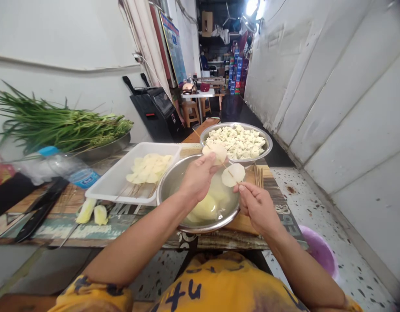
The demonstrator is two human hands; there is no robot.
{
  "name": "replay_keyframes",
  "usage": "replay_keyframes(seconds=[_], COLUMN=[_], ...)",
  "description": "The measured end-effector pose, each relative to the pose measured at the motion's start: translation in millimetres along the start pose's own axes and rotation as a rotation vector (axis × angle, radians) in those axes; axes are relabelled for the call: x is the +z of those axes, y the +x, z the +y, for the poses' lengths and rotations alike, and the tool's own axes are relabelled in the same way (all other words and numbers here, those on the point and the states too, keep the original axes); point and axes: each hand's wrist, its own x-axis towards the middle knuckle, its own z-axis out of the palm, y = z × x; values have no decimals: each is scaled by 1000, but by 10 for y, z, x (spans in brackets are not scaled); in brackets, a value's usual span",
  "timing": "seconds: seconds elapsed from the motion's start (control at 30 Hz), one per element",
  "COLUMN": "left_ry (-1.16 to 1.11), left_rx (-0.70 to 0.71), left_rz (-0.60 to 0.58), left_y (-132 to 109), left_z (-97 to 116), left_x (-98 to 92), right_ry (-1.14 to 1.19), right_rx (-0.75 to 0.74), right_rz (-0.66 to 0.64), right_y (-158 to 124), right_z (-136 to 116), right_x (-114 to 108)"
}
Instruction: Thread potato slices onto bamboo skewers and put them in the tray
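Note:
My left hand (200, 177) is closed, pinching a pale potato slice (219, 151) between thumb and fingers above the steel bowl. My right hand (256, 203) grips the lower end of a thin wooden skewer (224, 165), its fingers pressed together. Another potato slice (236, 174) is threaded on that skewer, just above my right fingertips. The skewer seems to run up through the slice at my left hand too. Below both hands, the steel bowl (164, 212) holds cloudy water with peeled potato pieces (206, 208).
A white plastic tray (105, 186) at the left holds skewered potato slices (151, 167). Behind the bowl sits a basin of cauliflower florets (239, 141). Loose skewers (258, 175), a water bottle (71, 169), a black-handled knife (34, 221) and green stalks (66, 125) also occupy the table.

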Motion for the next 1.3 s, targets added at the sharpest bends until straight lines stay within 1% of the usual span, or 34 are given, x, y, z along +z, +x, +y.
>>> replay_keyframes(seconds=[0.07, 0.13, 0.2, 0.23, 0.27, 0.33, 0.37, 0.43, 0.53, 0.6, 0.8, 0.87, 0.93, 1.0, 1.07, 1.13, 1.17, 1.23, 1.3], left_ry=[53, 225, 575, 793, 1005, 1366, 1501, 1651, 1678, 1676, 1680, 1632, 1551, 1437, 1250, 1043, 967, 880, 832], left_rx=[-26, -95, -158, -166, -153, -138, -146, -183, -237, -277, -417, -402, -329, -240, -202, -216, -238, -284, -316], left_rz=[-56, -213, -413, -484, -518, -536, -544, -624, -696, -717, -810, -808, -792, -716, -544, -353, -284, -208, -184], left_y=[40, 109, 195, 239, 280, 348, 374, 409, 434, 444, 505, 549, 600, 644, 671, 681, 681, 681, 686], left_z=[73, 174, 245, 248, 222, 85, -15, -229, -453, -498, -405, -340, -245, -133, -38, 9, 14, -7, -43], left_x=[-45, -155, -307, -385, -453, -549, -571, -570, -520, -502, -560, -591, -634, -689, -747, -797, -817, -847, -870], right_ry=[4, 25, 0, -21, -42, -75, -81, -79, -56, -52, -28, -10, 5, 8, 1, -1, 1, 6, 5], right_rx=[3, 8, -31, -52, -70, -85, -85, -78, -62, -54, -6, 10, 16, 23, 35, 51, 59, 75, 85], right_rz=[-14, -28, -19, -16, -15, -20, -24, -26, -21, -16, -12, -10, 0, 22, 51, 67, 69, 58, 48], right_y=[7, 15, 16, 12, 5, -18, -31, -54, -74, -78, -89, -100, -115, -136, -159, -181, -190, -202, -207], right_z=[-17, -63, -115, -135, -148, -148, -138, -108, -69, -52, 5, 19, 25, 28, 36, 51, 62, 84, 105], right_x=[-9, -56, -129, -166, -198, -239, -246, -244, -235, -242, -271, -279, -299, -334, -378, -419, -436, -457, -466])
